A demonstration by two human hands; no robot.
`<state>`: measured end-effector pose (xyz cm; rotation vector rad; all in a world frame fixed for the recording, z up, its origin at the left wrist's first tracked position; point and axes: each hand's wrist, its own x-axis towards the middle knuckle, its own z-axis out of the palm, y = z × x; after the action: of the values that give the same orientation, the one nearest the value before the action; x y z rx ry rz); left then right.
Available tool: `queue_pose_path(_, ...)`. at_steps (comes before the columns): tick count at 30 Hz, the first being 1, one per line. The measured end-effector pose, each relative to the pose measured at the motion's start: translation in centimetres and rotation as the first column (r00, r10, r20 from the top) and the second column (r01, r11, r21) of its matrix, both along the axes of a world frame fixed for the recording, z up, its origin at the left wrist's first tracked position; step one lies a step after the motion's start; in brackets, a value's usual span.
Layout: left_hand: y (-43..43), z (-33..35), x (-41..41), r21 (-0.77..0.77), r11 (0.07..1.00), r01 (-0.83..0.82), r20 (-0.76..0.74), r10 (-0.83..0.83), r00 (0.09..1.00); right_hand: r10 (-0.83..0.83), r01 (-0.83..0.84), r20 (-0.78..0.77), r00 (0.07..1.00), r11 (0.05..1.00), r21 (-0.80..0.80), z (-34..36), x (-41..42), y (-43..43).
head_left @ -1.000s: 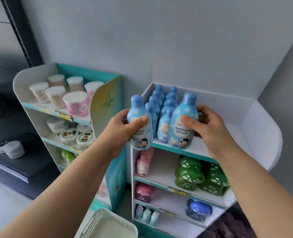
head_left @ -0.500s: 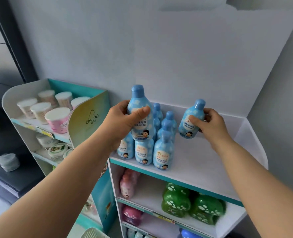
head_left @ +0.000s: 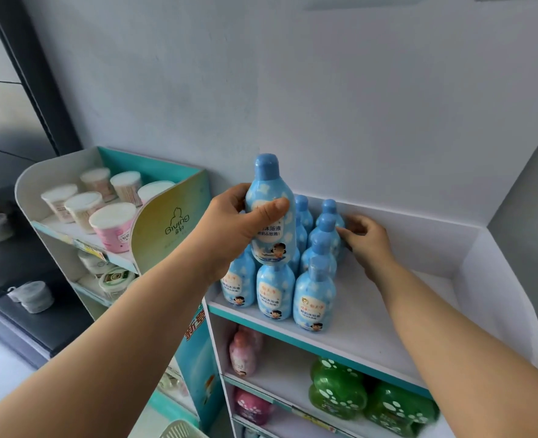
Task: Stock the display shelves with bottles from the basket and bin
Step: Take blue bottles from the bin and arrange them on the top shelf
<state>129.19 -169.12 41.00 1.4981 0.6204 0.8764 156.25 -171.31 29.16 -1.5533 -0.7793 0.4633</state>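
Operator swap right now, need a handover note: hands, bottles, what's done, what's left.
Left hand grips a blue bottle, upright, above the front row on the top shelf.
Right hand is at the rear bottle of the right-hand row; fingers touch it, grip unclear.
Done: rows of blue bottles stand on the shelf's left part; pink bottles and green bottles sit on lower shelves.
Left: set down the held bottle, release the rear one, fetch more. Only the basket rim shows; its contents and the bin are out of view.

Gripping an upright sky-blue plastic bottle [head_left: 269, 184] with left hand [head_left: 226, 230]; touching a back-row blue bottle [head_left: 329, 211], at three o'clock, with right hand [head_left: 368, 243].
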Motion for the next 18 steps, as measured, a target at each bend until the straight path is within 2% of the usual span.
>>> queue_pose_path(10, 0.2, 0.0, -0.2, -0.003, 1.0, 0.006, -0.007, -0.006, 1.0, 0.105, -0.106, -0.012, 0.994, 0.989, -0.104, -1.4, 0.2, -0.3)
queue_pose_path(13, -0.2, 0.2, 0.0, 0.009, 1.0, 0.012, -0.009, -0.012, 1.0, 0.134, -0.122, 0.055, 0.989, 0.975, -0.184, -1.5, 0.4, -0.6)
queue_pose_path(15, -0.5, 0.7, 0.3, 0.022, 1.0, 0.017, -0.013, -0.016, 1.0, 0.087, -0.04, 0.184, 0.979, 0.968, -0.248, -1.0, 0.4, -1.2)
queue_pose_path(17, -1.0, 1.2, 0.9, 0.036, 0.999, 0.032, -0.008, -0.032, 0.999, -0.046, 0.111, 0.338, 0.94, 0.978, -0.174, 1.1, -0.2, -2.8)
queue_pose_path(18, -1.2, 1.5, 1.4, 0.049, 0.998, 0.045, -0.009, -0.044, 0.999, -0.074, 0.103, 0.337, 0.939, 0.992, -0.07, 2.7, -1.1, -4.0)
